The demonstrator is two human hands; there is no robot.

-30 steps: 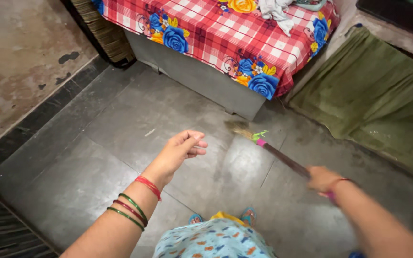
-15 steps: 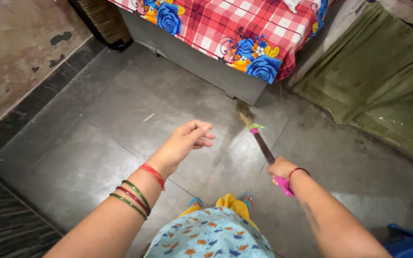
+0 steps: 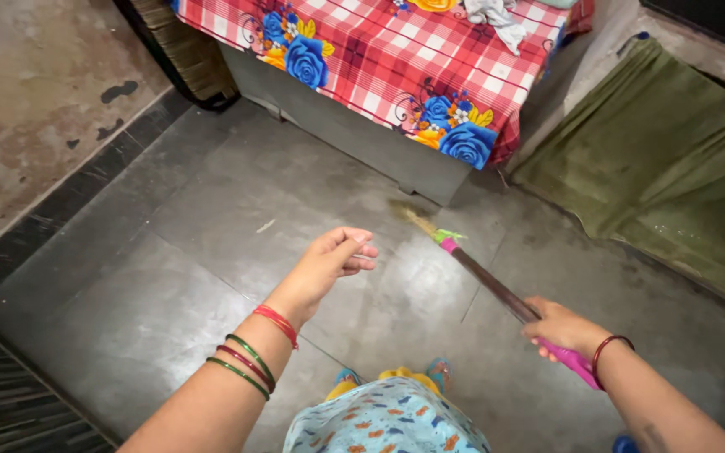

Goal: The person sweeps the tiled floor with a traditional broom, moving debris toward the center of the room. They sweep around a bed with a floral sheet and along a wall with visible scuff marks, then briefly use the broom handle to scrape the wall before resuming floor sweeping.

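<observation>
Sweeping stroke: right hand point(image 3: 557, 329) clamped on broom point(image 3: 480, 277), bristles at twelve o'clock by the covered bed point(image 3: 413, 59); left hand point(image 3: 329, 264) loosely curled, empty.

Head-worn view, steeply down onto floor point(image 3: 211, 252)

- My right hand point(image 3: 557, 327) is now further right and lower than before.
- The broom point(image 3: 472, 267) leans flatter, and its bristles sit further left of the box corner.
</observation>
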